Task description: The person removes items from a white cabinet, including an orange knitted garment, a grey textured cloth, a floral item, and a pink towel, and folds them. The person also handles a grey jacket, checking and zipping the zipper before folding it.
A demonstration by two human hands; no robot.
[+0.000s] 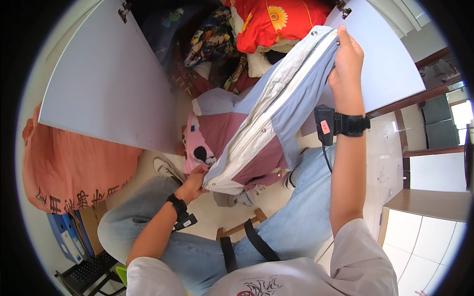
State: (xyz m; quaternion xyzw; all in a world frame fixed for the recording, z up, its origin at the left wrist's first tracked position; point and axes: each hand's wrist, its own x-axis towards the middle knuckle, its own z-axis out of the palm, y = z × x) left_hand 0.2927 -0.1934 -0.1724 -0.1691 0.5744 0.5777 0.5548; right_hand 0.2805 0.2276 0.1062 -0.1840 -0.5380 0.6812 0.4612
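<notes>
A colour-block jacket [292, 100] in light blue, mauve and off-white, with snap buttons along its front edge, is stretched diagonally between my hands. My right hand [346, 61], raised at the upper right, grips one end of that edge. Lower down and to the left, my left hand [193, 184] pinches the other end. The jacket's lower part hangs over my knees' gap. Behind it shows a pink cloth [196, 142] with a black-and-white print, and grey fabric [237, 198] lies beneath.
An open cabinet with a left door [111, 77] and right door [385, 63] holds red sunflower-print bedding [277, 22] and patterned fabrics [211, 37]. A large orange cloth bag [77, 162] stands left, above blue binders [64, 236]. A wooden stool [237, 229] shows between my legs.
</notes>
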